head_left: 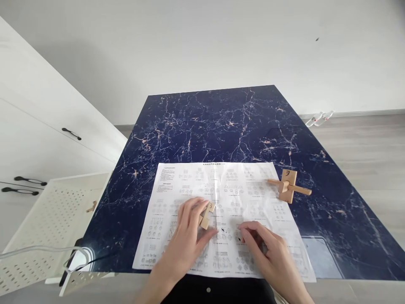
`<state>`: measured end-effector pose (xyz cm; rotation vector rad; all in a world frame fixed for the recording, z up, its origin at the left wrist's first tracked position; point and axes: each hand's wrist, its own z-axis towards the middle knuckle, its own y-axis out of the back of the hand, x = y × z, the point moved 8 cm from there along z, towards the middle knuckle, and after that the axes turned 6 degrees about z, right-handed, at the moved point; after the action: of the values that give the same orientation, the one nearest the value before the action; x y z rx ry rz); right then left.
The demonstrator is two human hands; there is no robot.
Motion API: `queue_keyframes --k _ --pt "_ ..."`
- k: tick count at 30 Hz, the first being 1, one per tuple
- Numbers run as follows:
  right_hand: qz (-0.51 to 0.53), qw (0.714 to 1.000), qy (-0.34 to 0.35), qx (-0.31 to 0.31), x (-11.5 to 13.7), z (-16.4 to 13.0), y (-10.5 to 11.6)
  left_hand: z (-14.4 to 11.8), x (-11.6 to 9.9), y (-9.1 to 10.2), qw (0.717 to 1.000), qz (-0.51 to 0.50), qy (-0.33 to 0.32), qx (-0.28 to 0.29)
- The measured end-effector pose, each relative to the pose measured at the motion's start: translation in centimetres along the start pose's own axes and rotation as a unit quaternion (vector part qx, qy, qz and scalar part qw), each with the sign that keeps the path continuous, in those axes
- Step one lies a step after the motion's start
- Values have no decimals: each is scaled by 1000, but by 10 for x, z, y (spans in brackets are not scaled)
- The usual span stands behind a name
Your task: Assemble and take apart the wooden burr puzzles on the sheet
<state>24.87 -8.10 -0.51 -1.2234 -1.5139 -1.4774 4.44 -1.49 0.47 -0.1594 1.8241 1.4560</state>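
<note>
My left hand (186, 236) is closed on a notched wooden puzzle piece (207, 217) over the middle of the printed sheet. Its fingers lie along the piece's left side, with the thumb by its lower end. A dark "3"-like mark shows on the piece's upper end. To the right, my right hand (267, 247) rests over the sheet with fingers curled in and thumb close to the index finger; I see nothing in it. Wooden pieces joined in a cross (287, 185) lie at the sheet's right edge, with a similar mark on the wide piece.
The creased white sheet (186, 181), printed with small diagrams, covers the near part of the dark blue marbled table (205, 126). A phone-like flat object (321, 256) lies at the near right. Left are a perforated white rack (34, 232), a cable (41, 250) and white cabinets (47, 114).
</note>
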Motion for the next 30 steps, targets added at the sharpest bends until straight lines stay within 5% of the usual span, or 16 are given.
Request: queue_keyframes --k 13,19,30 --pt "-26 997 73 7 21 1 -23 -34 28 32 1000 21 11 2" --pt "-97 985 117 86 33 11 -54 -36 30 32 1000 7 4 -24" --pt "-114 983 119 83 22 19 -58 -39 28 28 1000 8 -30 -7"
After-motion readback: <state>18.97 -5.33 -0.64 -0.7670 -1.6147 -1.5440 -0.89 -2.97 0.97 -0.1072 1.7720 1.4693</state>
